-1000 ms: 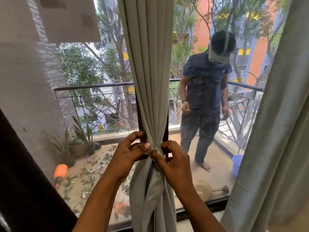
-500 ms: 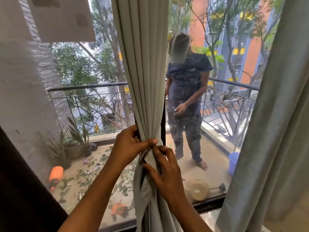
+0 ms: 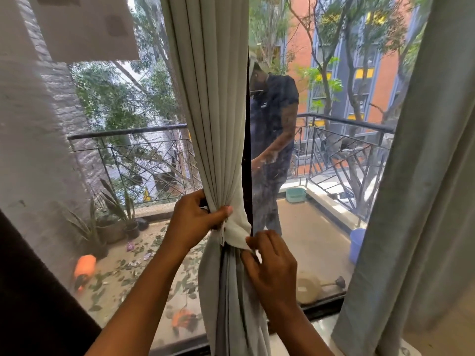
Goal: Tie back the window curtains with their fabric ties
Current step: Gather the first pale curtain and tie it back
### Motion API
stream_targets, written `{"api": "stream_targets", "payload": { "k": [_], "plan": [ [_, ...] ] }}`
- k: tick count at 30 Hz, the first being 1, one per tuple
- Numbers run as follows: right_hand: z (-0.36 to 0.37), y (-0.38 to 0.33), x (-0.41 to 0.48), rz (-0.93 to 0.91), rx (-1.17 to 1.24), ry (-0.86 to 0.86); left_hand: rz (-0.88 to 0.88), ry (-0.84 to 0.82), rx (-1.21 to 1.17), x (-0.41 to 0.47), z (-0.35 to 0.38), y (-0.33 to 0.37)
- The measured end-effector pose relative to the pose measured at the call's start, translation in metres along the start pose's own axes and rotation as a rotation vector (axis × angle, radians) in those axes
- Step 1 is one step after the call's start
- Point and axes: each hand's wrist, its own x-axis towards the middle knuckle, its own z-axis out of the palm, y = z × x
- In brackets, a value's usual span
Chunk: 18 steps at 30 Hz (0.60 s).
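A: Window glass [image 3: 321, 227] filled the view. Where were the hands?
B: Both at the gathered curtain [image 3: 218, 111], at its cinched waist. The left hand [image 3: 195, 222] curled round the bunch from the curtain's left, thumb pressed on the pale fabric tie [image 3: 237, 233] wrapped there. The right hand [image 3: 272, 268], just below, pinched the tie's lower edge between fingertips.
A: And farther out?
B: Behind the curtain, outside, a person in dark clothes [image 3: 275, 119] stood by the railing [image 3: 128, 131]. Left of the curtain — potted plants [image 3: 113, 222] and scattered leaves [image 3: 123, 276]; right of it, a blue bucket [image 3: 357, 245], then a second curtain [image 3: 416, 176] hanging loose.
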Motion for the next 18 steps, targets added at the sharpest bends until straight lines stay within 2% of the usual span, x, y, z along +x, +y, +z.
{"api": "stream_targets", "payload": {
  "k": [2,4,7,9,11,13,15,18],
  "plan": [
    [-0.005,-0.004,0.012,0.101,0.065,-0.053,-0.017,-0.008,-0.039,0.000,-0.001,0.001],
    [-0.011,-0.009,0.025,0.280,0.214,-0.143,-0.025,-0.012,-0.061,0.000,-0.001,0.003],
    [-0.023,-0.014,0.045,0.688,0.683,-0.407,-0.029,-0.008,-0.063,-0.003,-0.003,0.001],
    [-0.026,-0.012,0.053,0.818,0.858,-0.532,-0.026,-0.013,-0.080,-0.004,-0.006,0.001],
    [-0.029,-0.008,0.058,0.807,0.862,-0.634,-0.022,-0.025,-0.088,-0.006,-0.007,0.001],
    [-0.034,-0.003,0.065,0.661,0.683,-0.717,-0.016,-0.020,-0.090,-0.009,-0.009,0.002],
    [-0.039,0.004,0.072,0.456,0.405,-0.652,-0.009,-0.014,-0.105,-0.010,-0.011,0.002],
    [-0.033,0.008,0.077,0.234,-0.002,-0.446,0.006,-0.024,-0.086,-0.009,-0.011,0.001]
  ]
}}
